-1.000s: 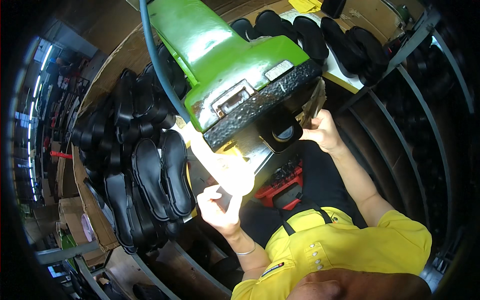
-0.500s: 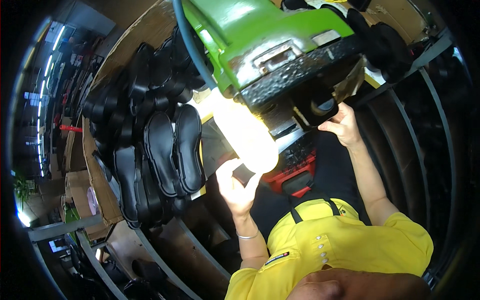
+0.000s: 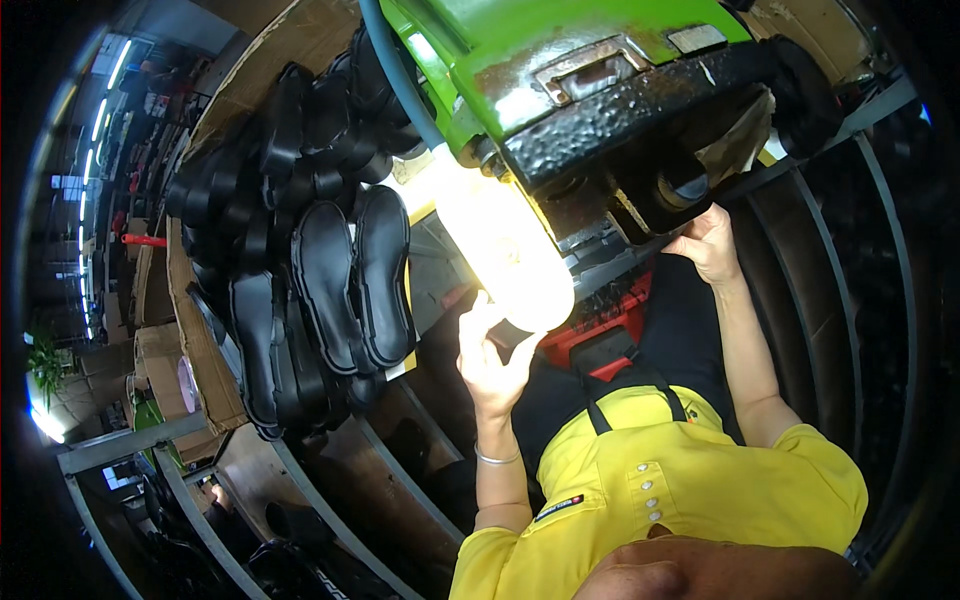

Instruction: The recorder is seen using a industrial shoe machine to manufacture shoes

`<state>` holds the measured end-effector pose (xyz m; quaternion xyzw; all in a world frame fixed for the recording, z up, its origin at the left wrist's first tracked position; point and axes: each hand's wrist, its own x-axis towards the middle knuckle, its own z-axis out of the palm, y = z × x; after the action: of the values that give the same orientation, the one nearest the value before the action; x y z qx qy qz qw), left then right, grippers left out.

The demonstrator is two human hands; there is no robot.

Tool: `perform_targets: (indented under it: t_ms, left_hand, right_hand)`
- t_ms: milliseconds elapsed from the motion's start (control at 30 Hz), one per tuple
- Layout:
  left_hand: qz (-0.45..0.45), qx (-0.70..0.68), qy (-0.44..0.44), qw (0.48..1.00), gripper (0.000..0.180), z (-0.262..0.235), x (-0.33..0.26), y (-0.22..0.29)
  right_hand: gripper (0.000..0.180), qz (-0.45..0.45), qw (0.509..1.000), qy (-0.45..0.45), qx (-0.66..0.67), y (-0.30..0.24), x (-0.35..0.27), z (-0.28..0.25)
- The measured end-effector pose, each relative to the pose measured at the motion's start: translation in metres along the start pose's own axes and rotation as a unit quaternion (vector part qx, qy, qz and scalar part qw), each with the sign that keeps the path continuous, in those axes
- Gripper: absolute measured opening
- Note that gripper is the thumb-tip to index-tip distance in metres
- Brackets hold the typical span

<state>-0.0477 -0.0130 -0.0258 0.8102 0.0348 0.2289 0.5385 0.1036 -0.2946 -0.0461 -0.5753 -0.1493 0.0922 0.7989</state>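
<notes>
My left hand (image 3: 493, 374) is below the rounded end of a bright glowing lamp (image 3: 505, 245). Its thumb and fingers curl toward each other, and the glare and the lamp hide what is between their tips. My right hand (image 3: 712, 250) reaches up under the black front of a green machine (image 3: 590, 120). Its fingers are bent inward with the thumb pointing left, and whatever they grip is covered by the machine head. Left of the lamp, a pair of black shoe soles (image 3: 355, 285) stands upright side by side.
More black soles (image 3: 255, 340) are piled in a large cardboard box (image 3: 205, 350) at the left. A blue-grey hose (image 3: 400, 85) runs down to the lamp. Slatted metal racks (image 3: 375, 470) flank me on both sides. Something red (image 3: 610, 335) sits below the machine.
The machine and lamp appear slightly farther right, as the view has shifted. Both hands also appear a little farther right and higher, in much the same pose.
</notes>
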Motion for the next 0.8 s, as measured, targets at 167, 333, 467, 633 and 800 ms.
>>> perform_targets:
  t_ms: [167, 333, 467, 633, 800]
  left_hand:
    - [0.049, 0.013, -0.017, 0.999, 0.054, 0.001, -0.001, -0.009]
    - [0.042, 0.018, -0.013, 0.999, 0.049, 0.003, -0.001, -0.008]
    - [0.031, 0.007, -0.017, 0.999, 0.049, 0.005, -0.003, -0.012]
    - [0.017, 0.006, -0.025, 1.000, 0.051, 0.005, -0.001, -0.009]
    - [-0.009, -0.018, -0.007, 1.000, 0.051, 0.020, 0.006, 0.005]
  right_hand:
    - [0.036, -0.025, 1.000, -0.003, -0.013, -0.001, -0.002, -0.005]
    - [0.034, -0.040, 0.999, -0.010, -0.033, -0.002, -0.003, -0.012]
    - [0.034, -0.042, 0.998, -0.005, -0.038, -0.002, -0.005, -0.013]
    - [0.034, -0.048, 0.998, -0.002, -0.046, -0.003, -0.005, -0.016]
    - [0.034, -0.102, 0.991, -0.001, -0.083, -0.010, -0.001, -0.026]
